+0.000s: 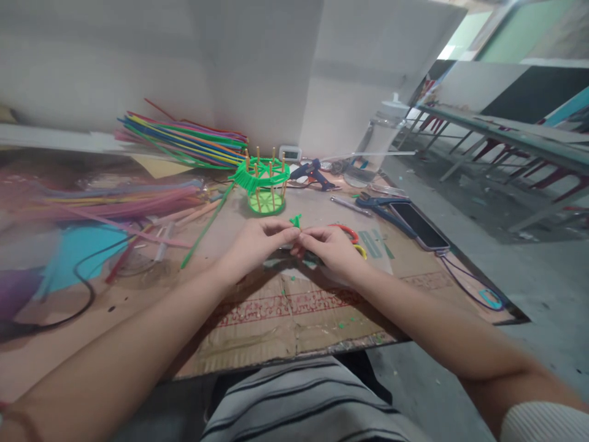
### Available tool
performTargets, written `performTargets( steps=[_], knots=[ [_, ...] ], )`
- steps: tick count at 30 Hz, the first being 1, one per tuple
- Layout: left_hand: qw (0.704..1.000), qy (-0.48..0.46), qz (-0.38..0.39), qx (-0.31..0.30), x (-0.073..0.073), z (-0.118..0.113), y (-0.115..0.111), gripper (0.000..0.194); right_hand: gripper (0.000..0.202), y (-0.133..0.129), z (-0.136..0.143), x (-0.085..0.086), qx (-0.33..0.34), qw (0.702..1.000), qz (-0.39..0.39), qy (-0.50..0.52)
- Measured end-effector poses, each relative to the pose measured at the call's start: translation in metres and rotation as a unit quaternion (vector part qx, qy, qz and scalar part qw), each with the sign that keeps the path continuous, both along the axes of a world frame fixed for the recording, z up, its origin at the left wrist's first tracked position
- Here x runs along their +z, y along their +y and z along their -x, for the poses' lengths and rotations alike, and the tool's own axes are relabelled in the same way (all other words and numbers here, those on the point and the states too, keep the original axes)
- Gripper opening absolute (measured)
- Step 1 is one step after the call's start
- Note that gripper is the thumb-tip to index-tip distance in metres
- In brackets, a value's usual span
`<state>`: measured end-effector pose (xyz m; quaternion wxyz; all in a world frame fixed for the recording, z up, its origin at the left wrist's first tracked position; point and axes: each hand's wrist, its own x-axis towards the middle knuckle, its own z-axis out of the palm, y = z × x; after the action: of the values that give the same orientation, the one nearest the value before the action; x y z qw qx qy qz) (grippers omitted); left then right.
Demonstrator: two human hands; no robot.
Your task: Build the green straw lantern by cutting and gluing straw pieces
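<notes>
- At the far left, a blue sheet (80,255) lies under a black cord (89,288), beside a blurred bundle of pink strips (119,202).
- Behind these, a stack of coloured stems (193,141) lies near the wall; one green strip (209,221) slants towards the left forearm.
- Next comes a green frame (262,179) with upright wooden sticks, standing on the table beyond the hands, touched by neither.
- Near the middle, the left hand (255,245) has thumb and forefinger pinched at the lower end of a small green piece (296,221). Light fingertip pressure should suit it, since it looks soft enough to crush or bend.
- That piece is held up between both hands, just above the cardboard (257,344). Its top shows; what the fingertips cover cannot be made out. Good work here means keeping both pinches close together, so any turn or press acts at the join and not on the loose tips.
- From the other side, the right hand (334,248) pinches at the same spot, fingers bunched. Resting the wrists low would cut wobble.
- Beside it, partly hidden, are scissors (354,234); a glue gun (317,174) lies behind.
- Further right are a pen (350,206), a bottle (375,147), pliers (391,215) and a phone (423,227).
</notes>
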<state>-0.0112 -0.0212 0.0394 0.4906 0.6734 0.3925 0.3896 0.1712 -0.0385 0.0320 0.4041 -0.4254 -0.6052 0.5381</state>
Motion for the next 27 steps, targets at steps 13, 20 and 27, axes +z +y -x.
performTargets(
  steps=[13, 20, 27],
  knots=[
    [0.997, -0.035, 0.059, 0.017, 0.004, -0.002, 0.0, 0.03, 0.035, -0.003, -0.002, 0.002, 0.047, 0.994, -0.077, -0.056],
    [0.992, -0.053, 0.108, 0.043, -0.002, -0.005, 0.001, 0.034, 0.018, 0.002, -0.01, -0.005, -0.029, 0.898, -0.35, -0.264],
    [0.991, -0.071, 0.112, 0.029, -0.012, -0.006, 0.001, 0.034, 0.026, 0.005, -0.016, -0.006, -0.081, 0.831, -0.444, -0.326]
  ],
)
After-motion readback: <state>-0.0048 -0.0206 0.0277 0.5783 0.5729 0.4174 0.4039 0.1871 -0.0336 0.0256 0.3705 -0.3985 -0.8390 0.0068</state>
